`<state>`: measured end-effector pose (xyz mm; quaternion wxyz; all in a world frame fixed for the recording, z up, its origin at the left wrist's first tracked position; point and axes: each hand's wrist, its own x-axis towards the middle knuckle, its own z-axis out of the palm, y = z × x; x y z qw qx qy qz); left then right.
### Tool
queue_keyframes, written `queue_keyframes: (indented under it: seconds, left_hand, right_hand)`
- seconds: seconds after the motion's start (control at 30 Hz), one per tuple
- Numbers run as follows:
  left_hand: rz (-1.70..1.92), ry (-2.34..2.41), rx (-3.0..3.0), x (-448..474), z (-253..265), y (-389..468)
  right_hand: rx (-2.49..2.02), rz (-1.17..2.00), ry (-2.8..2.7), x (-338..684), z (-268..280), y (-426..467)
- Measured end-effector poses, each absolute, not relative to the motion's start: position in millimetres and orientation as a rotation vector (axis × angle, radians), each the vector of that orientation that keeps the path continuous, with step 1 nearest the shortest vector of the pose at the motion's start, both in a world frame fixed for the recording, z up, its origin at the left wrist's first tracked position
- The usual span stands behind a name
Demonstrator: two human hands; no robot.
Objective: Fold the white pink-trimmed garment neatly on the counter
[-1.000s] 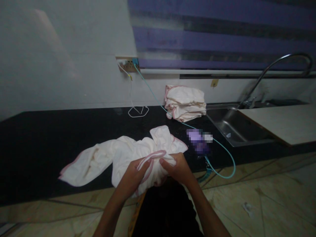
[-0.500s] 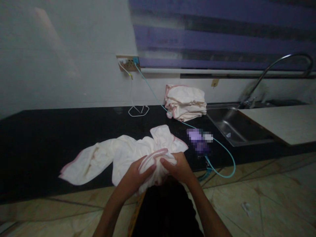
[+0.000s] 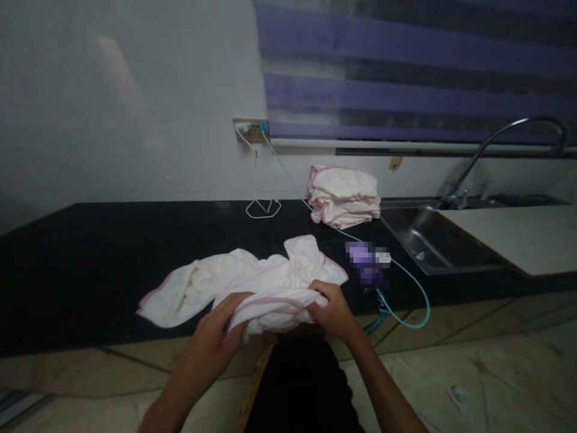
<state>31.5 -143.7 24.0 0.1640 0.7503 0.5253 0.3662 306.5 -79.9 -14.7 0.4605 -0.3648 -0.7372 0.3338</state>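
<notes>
A white cloth with pink edging (image 3: 274,307) is stretched between my two hands at the counter's front edge. My left hand (image 3: 220,328) grips its left end, thumb and fingers closed on the fabric. At the other end, my right hand (image 3: 331,310) pinches the cloth near its pink hem. Behind it, more white pink-edged cloth (image 3: 202,285) lies crumpled along the counter; whether it is one piece with the held part I cannot tell. Further back rests a folded stack of similar cloths (image 3: 345,195).
The black counter (image 3: 112,258) runs along the wall. To the right are a purple phone-like item (image 3: 365,264), blurred, with a turquoise cable (image 3: 424,288), then a steel sink (image 3: 424,240) with a tap (image 3: 478,150) and a pale board (image 3: 518,234). A wall socket (image 3: 251,130) holds two plugs.
My hands have moved apart, the left one to the left, spreading the cloth that was bunched between them. Its pink edge now runs across between the hands. The view has shifted slightly.
</notes>
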Motion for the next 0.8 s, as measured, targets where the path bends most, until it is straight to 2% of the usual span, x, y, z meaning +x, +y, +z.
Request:
queue_keyframes:
  seconds: [0.2,0.43,0.6,0.7,0.8]
  left_hand:
    - [1.242,1.691,1.978,24.0,73.1,-141.2]
    - [1.039,1.392,1.834,7.8,166.3,-135.1]
    - [1.03,1.313,2.063,-1.6,237.2,-165.6]
    - [1.194,1.326,2.271,-2.5,270.3,-188.0]
    - [1.592,1.351,2.309,4.2,291.5,-209.5]
  right_hand:
    - [-0.929,0.678,-1.873,315.9,22.2,-94.6]
    - [-0.796,0.297,-1.62,335.6,145.4,-71.9]
    - [-0.673,0.229,-1.498,333.8,215.1,-87.4]
    - [-0.634,0.16,-1.484,331.6,247.5,-112.5]
    - [-0.623,0.144,-1.511,333.5,276.3,-140.8]
